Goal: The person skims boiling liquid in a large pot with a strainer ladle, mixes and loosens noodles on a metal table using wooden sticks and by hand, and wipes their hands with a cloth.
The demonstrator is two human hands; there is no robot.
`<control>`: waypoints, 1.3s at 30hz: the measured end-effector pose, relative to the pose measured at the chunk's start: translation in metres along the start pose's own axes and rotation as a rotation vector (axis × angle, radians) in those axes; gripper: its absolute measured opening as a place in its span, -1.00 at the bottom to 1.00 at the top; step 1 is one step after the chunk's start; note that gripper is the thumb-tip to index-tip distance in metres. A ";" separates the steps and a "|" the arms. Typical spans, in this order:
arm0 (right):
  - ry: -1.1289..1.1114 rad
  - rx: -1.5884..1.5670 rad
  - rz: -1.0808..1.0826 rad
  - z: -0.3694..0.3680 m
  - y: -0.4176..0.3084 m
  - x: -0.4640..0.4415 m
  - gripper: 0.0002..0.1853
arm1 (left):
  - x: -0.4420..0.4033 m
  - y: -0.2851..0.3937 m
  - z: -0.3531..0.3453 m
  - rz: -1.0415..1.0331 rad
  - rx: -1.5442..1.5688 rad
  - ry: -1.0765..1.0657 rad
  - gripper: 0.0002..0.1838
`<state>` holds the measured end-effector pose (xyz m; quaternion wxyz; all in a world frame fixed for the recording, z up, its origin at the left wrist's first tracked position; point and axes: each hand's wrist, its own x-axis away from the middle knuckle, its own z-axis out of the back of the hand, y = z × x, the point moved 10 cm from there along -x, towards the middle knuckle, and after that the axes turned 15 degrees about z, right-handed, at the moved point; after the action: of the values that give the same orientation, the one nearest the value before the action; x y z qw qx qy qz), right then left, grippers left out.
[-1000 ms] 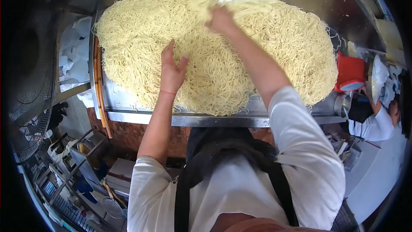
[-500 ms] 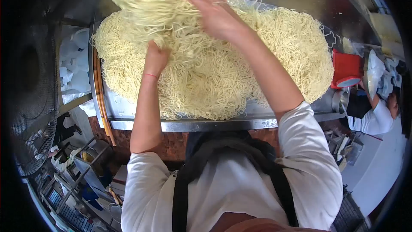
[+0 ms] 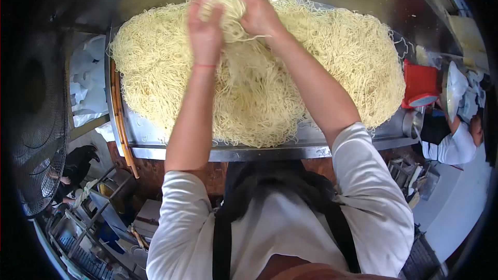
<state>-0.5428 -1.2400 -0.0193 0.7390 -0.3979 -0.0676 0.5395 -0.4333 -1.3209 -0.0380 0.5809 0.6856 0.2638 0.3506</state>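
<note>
A wide heap of pale yellow noodles covers most of a metal tray. Near the back of the heap, my left hand is curled against one side of a raised bunch of noodles, its fingers somewhat blurred. My right hand grips the other side of that bunch, with a few strands trailing out beneath it. Loose noodles lie below both wrists.
Long wooden sticks lean along the tray's left edge. At the right stand a red container and a metal pot, beside a person's arm in a white sleeve. A mesh fan guard is at far left.
The large lifted mass of noodles has come down onto the heap. My right hand has closed, and my left hand has moved up and right, so both meet at a smaller bunch.
</note>
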 end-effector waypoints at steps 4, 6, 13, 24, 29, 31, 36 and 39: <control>0.115 -0.069 0.100 0.052 -0.064 0.008 -0.21 | 0.007 0.056 0.020 -0.332 -0.559 0.043 -0.33; -0.145 -0.033 -0.211 0.034 -0.027 0.037 -0.15 | -0.002 -0.008 0.038 -0.226 -1.003 0.091 -0.23; -0.672 0.380 -0.341 -0.058 0.074 0.185 -0.16 | 0.083 -0.183 0.017 0.066 -1.016 -0.162 -0.22; -0.040 0.197 0.160 0.046 -0.106 0.076 -0.17 | 0.055 0.038 0.089 0.012 -0.753 -0.216 -0.54; -0.668 0.453 -0.404 0.028 0.022 0.215 -0.17 | 0.085 -0.039 0.092 0.021 -1.009 0.030 -0.35; -0.770 0.531 -0.476 -0.020 0.038 0.242 -0.18 | 0.099 -0.140 0.058 0.018 -1.150 -0.066 -0.39; -0.532 -0.033 -0.489 -0.089 0.021 0.188 -0.52 | 0.122 -0.058 0.009 0.205 -0.765 -0.097 -0.51; 0.035 -0.216 0.049 0.004 -0.099 0.123 -0.52 | 0.125 0.056 0.028 0.073 -0.403 -0.104 -0.64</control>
<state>-0.4205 -1.1431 0.0080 0.6795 -0.4860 -0.1030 0.5399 -0.3366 -1.2527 0.0369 0.7062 0.5815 0.1331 0.3813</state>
